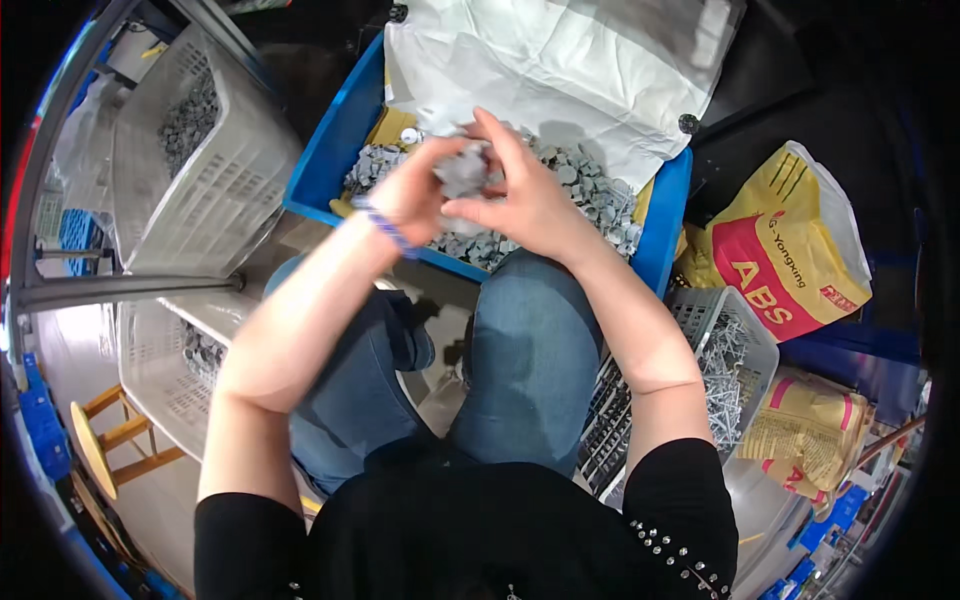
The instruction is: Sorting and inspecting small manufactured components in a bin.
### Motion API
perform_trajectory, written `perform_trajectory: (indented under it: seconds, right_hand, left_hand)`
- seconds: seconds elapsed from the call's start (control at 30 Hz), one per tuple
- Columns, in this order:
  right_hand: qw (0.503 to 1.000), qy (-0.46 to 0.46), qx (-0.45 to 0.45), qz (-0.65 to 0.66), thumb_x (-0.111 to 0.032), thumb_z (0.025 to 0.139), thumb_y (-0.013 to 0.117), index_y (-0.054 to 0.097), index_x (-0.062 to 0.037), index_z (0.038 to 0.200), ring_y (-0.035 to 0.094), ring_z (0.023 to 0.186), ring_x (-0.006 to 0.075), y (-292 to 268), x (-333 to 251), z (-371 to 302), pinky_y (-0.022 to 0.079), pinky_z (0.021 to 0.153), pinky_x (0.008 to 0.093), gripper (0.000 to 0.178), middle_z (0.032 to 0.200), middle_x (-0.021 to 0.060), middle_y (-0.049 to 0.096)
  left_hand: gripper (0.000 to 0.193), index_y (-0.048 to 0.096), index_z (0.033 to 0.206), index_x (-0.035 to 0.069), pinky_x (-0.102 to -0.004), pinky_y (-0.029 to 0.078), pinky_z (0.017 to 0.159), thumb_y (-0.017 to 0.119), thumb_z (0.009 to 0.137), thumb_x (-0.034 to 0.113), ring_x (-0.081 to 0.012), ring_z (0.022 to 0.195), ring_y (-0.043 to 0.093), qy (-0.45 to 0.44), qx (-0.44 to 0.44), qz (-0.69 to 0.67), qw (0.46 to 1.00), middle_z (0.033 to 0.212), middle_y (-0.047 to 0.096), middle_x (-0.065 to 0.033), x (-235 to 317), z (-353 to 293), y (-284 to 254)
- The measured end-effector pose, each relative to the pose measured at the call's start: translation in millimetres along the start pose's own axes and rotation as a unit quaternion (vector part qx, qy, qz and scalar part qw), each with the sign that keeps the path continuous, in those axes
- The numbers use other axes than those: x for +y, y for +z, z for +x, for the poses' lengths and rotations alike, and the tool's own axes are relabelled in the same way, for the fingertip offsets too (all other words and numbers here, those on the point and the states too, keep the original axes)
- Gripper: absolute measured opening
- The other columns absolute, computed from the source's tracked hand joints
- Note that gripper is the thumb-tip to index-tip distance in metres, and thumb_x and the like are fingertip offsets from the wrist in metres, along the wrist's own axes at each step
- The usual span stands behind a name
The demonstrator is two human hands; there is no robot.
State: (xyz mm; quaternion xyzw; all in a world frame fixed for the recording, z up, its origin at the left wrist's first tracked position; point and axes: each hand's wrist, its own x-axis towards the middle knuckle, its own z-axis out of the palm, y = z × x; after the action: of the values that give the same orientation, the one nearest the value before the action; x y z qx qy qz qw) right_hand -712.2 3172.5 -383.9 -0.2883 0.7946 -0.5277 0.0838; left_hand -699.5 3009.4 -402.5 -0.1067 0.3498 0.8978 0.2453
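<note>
Black shirt (450,520) runs off-frame; hands (537,207) half-hide blurred pieces (463,173).

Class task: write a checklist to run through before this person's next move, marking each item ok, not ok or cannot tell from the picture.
1. Both hands over the bin: ok; the left hand and right hand are above the blue bin.
2. Something between the hands: ok; a clump of grey pieces shows there.
3. Firm grip on it: cannot tell; that area is blurred.
4. Loose grey parts reachable: ok; many lie uncovered in the bin.
5. White sheet off the whole bin: not ok; it hangs over the far side.
6. Wrists bare: not ok; a blue-and-white band circles the left one.
</note>
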Motion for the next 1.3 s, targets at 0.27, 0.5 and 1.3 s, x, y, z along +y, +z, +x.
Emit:
perform_trajectory:
  seconds: [0.27,0.5,1.3]
  right_hand:
    - [0.98,0.172,0.089,-0.038,-0.017,0.075,0.07,0.058,-0.0082,0.114,0.061,0.094,0.0195,-68.5,131.8,-42.1,0.049,0.079,0.0309,0.042,0.11,0.0103,0.059]
    - [0.952,0.135,-0.146,-0.232,-0.023,0.069,0.071,0.057,-0.0102,0.114,0.053,0.106,0.0307,5.0,252.6,-74.8,0.044,0.087,0.0399,0.049,0.111,0.0144,0.058]
    - [0.899,0.218,0.077,0.372,-0.015,0.086,0.06,0.052,-0.0046,0.118,0.058,0.088,0.0166,-10.1,68.2,25.8,0.049,0.075,0.0285,0.035,0.103,0.0071,0.06]
  left_hand:
    - [0.047,0.047,0.127,0.007,-0.0312,0.043,0.089,0.056,0.084,0.022,-0.0219,0.112,0.05,0.028,0.327,0.553,0.766,0.118,0.053,-0.0114,128.9,-271.8,-178.4]
    - [0.064,0.044,0.13,0.011,-0.0403,0.03,0.105,0.07,0.071,0.015,-0.0355,0.129,0.031,-0.052,0.391,0.851,0.347,0.14,0.03,-0.0205,99.9,-318.8,-189.4]
    - [0.064,0.032,0.138,0.022,-0.0434,0.043,0.091,0.064,0.084,0.032,-0.0228,0.116,0.048,-0.009,0.053,0.205,0.977,0.132,0.041,-0.0079,-15.5,22.6,-24.4]
